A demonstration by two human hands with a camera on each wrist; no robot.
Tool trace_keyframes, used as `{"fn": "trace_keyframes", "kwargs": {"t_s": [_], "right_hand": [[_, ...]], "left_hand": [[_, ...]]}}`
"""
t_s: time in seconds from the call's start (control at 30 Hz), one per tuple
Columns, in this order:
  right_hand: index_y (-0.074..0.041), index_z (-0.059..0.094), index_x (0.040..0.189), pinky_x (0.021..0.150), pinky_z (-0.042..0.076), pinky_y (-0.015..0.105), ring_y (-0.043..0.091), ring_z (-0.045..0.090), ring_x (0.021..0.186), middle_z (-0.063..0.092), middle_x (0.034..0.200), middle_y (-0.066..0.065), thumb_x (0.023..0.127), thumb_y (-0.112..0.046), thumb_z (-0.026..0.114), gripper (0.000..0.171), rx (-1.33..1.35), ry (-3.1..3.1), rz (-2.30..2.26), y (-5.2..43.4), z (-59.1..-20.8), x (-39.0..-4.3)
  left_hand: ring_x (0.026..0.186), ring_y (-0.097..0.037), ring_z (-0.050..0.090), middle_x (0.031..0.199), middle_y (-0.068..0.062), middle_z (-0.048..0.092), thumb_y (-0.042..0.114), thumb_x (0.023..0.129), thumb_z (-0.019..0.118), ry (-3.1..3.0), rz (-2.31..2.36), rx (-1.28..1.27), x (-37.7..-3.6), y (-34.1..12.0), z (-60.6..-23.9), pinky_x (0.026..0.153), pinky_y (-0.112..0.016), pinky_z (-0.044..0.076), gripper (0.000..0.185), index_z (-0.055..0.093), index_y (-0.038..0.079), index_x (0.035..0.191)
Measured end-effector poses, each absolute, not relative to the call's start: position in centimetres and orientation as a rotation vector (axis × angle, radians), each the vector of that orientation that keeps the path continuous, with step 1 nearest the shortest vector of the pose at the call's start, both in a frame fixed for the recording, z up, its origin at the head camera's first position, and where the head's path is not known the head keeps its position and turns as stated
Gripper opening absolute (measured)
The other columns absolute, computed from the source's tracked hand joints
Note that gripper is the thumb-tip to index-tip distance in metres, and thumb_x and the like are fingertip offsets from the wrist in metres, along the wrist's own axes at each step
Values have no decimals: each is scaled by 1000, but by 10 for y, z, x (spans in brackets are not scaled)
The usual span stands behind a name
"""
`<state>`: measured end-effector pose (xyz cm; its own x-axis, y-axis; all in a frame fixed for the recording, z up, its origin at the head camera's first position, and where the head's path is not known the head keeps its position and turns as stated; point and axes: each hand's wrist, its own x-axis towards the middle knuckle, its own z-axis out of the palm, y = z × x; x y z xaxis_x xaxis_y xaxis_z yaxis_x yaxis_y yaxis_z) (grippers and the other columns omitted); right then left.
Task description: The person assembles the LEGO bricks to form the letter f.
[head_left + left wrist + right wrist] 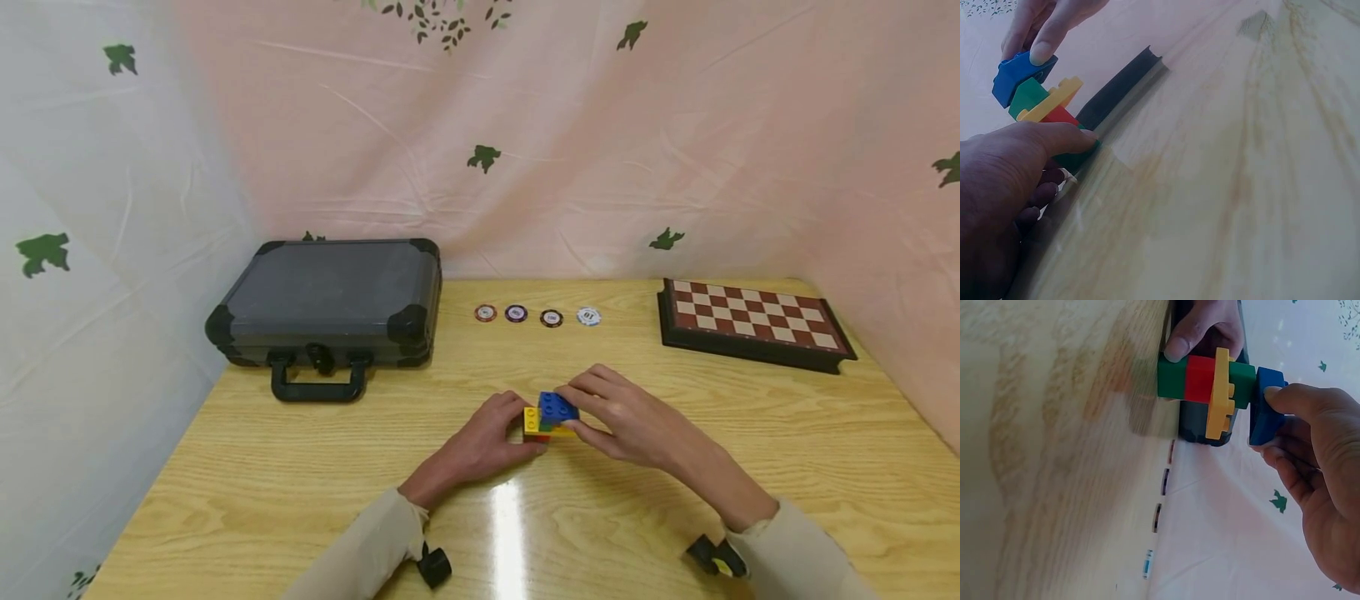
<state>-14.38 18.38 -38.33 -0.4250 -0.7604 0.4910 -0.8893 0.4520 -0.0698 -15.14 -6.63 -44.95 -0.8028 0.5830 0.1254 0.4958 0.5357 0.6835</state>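
Note:
Near the middle of the table stands a small tower of toy building bricks. In the right wrist view it has a green brick (1171, 381) at the base, a red brick (1199, 379), a longer yellow brick (1217, 400) and a smaller green brick (1243, 385). My left hand (483, 439) grips the tower low down, its thumb on the bottom green brick. A blue brick (556, 407), pinched between the thumb and fingers of my right hand (621, 415), sits at the top, slightly tilted. I cannot tell whether it is pressed fully onto the upper green brick.
A grey case (330, 287) with black corners and a handle lies at the back left. Several poker chips (516, 313) form a row behind the tower. At the back right is a checkered board box (753, 321). Cloth (555, 192) hangs along the table's back and sides.

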Motion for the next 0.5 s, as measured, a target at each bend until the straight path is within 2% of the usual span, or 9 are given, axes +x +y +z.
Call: {"fn": "trace_keyframes", "kwargs": {"t_s": [0.07,0.13,0.23,0.5], "right_hand": [[5,71,119,77,55,34,19,59,96,67,107,7,90,-16,82,38,1407,-2320,433,183,-381,-144],[5,71,119,77,55,34,19,59,95,67,107,7,78,-7,89,47,1417,-2319,410,182,-379,-143],[6,71,118,76,55,34,20,59,94,68,106,8,76,-7,90,47,1425,-2315,369,181,-376,-143],[6,72,115,78,54,33,21,59,94,68,105,9,80,-12,89,43,1442,-2354,258,179,-372,-144]], "left_hand": [[102,-13,52,113,2,59,28,93,80,2646,1125,938,-151,-66,-449,90,-33,46,40,68,11,126],[102,-13,52,114,2,59,28,93,80,2642,1131,941,-151,-66,-449,90,-33,46,40,68,11,127],[103,-14,52,115,1,59,28,93,80,2638,1135,946,-151,-66,-449,91,-33,46,40,68,10,127],[103,-14,52,113,2,59,27,93,80,2636,1144,940,-151,-67,-449,91,-33,46,39,68,11,126]]}}
